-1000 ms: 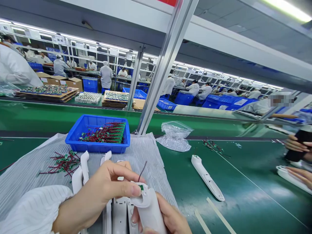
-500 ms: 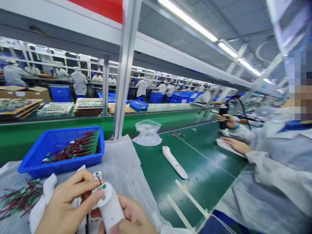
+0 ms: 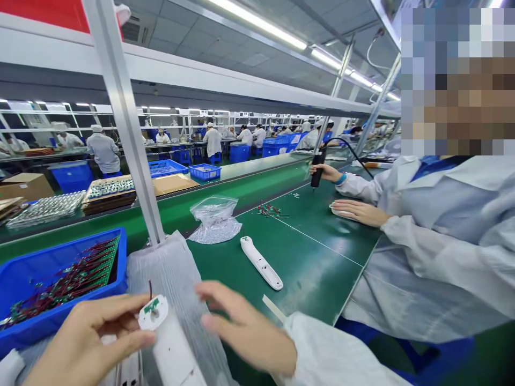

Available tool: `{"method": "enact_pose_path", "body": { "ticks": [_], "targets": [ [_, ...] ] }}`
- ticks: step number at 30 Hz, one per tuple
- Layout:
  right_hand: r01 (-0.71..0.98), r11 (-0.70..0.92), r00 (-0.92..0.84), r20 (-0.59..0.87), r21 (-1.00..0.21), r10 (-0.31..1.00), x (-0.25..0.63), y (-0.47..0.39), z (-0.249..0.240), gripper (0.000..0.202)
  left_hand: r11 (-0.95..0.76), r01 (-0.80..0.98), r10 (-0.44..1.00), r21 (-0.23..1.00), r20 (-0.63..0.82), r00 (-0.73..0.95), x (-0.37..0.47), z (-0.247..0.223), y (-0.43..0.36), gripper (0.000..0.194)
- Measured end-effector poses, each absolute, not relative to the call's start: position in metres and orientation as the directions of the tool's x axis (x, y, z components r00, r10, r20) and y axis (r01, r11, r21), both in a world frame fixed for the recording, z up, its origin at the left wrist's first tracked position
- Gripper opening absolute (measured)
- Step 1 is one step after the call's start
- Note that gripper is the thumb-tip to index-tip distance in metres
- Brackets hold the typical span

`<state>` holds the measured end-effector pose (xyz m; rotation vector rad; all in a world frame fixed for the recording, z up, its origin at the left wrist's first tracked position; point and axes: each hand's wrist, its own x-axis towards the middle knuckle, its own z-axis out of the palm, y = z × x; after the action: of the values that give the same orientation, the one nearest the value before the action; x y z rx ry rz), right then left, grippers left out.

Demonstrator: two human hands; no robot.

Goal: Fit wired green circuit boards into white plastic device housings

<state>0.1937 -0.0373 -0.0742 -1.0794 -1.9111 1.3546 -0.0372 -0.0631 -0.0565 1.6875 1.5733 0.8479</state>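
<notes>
My left hand [image 3: 92, 335] pinches the end of a white plastic housing [image 3: 175, 348] at the bottom of the view. In that end sits a small green circuit board [image 3: 152, 306], with a dark red wire sticking up beside it. My right hand [image 3: 249, 327] is off the housing, over the bench to its right, a little blurred, fingers apart and nothing in them. A second long white housing [image 3: 261, 262] lies on the green bench beyond my right hand, its hollow side up. Part of another white piece [image 3: 129, 370] shows under my left hand.
At left, a blue bin [image 3: 120, 257] holds wired green boards. A clear bag of small parts [image 3: 215, 228] stands near the metal post [image 3: 129, 128]. Loose wired boards [image 3: 269, 209] lie farther back. At right, a co-worker's hand [image 3: 325, 172] holds a black power screwdriver [image 3: 319, 167].
My right hand has let go of the housing and moved right. My left hand still holds it. The view has turned right, and the co-worker's screwdriver is now raised off the white part.
</notes>
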Motion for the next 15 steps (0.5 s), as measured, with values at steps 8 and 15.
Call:
{"method": "enact_pose_path", "body": {
  "ticks": [8, 15],
  "targets": [
    [0.553, 0.297, -0.081, 0.305, -0.778, 0.949, 0.309, 0.069, -0.136, 0.039, -0.097, 0.453, 0.934, 0.886, -0.076, 0.348, 0.062, -0.069, 0.033, 0.024],
    [0.606, 0.297, -0.176, 0.240, -0.738, 0.955, 0.312, 0.069, -0.149, 0.048, -0.059, 0.429, 0.928, 0.901, -0.108, 0.356, 0.116, -0.111, 0.099, 0.013]
  ]
}}
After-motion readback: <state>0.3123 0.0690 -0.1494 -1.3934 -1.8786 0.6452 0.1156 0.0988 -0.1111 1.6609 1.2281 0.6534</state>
